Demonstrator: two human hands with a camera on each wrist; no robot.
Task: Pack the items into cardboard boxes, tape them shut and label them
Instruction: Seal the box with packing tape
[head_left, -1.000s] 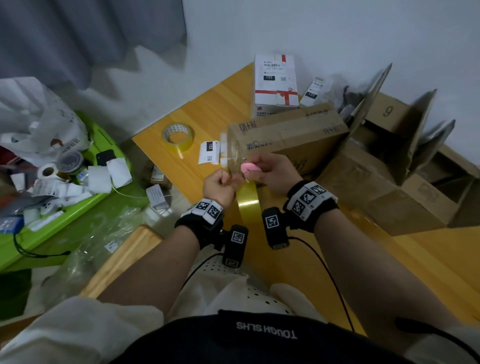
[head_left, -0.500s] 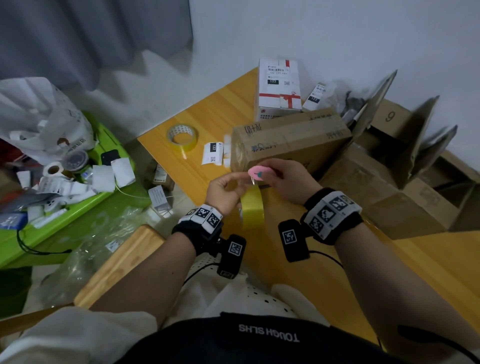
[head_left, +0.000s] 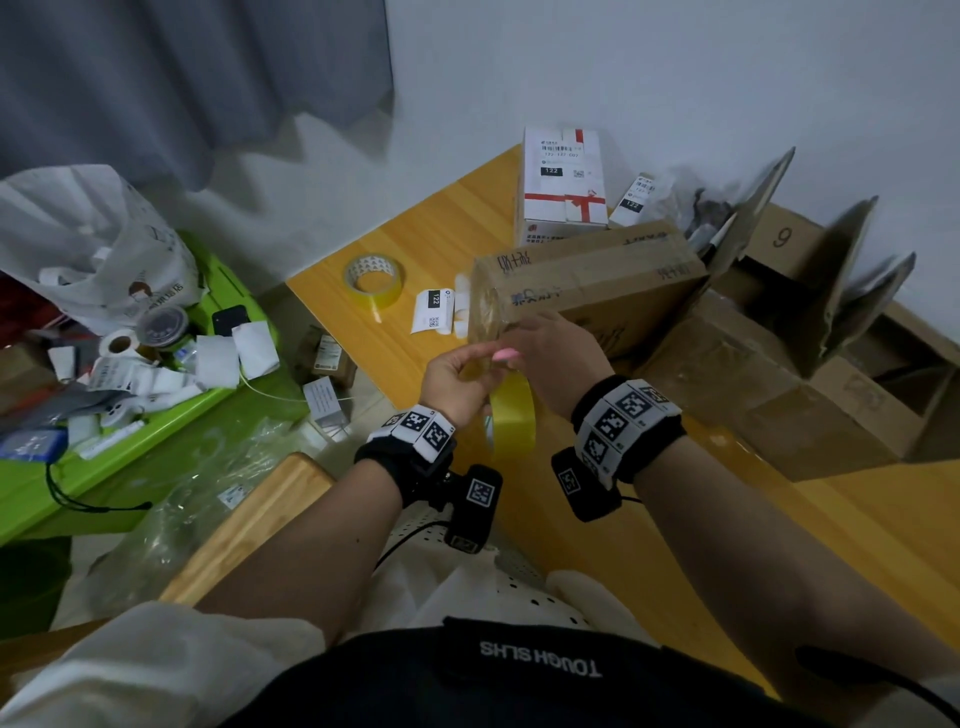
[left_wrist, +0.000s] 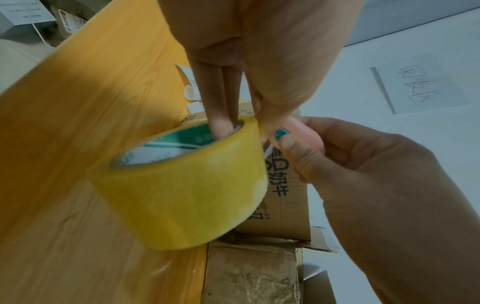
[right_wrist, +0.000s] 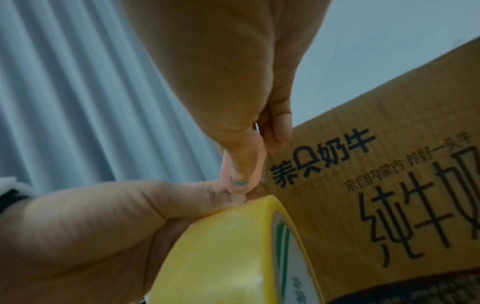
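— Item one, centre of the head view: yellow tape roll (head_left: 513, 418), hanging from the left hand (head_left: 456, 382), fingers (left_wrist: 217, 115) hooking through the core, thumb pressing the outer rim.

— Right hand (head_left: 556, 358)?

— Pinching a small pink cutter (head_left: 506, 356), tip meeting the roll's top edge, just beside the left thumb.

— Box?

— Printed cardboard box (head_left: 589, 286), lying closed on the wooden table (head_left: 447, 234), directly behind both hands.

— Other stock?

— Second tape roll (head_left: 373, 278), resting left of the box; white labelled carton (head_left: 563, 187), standing at upper centre.
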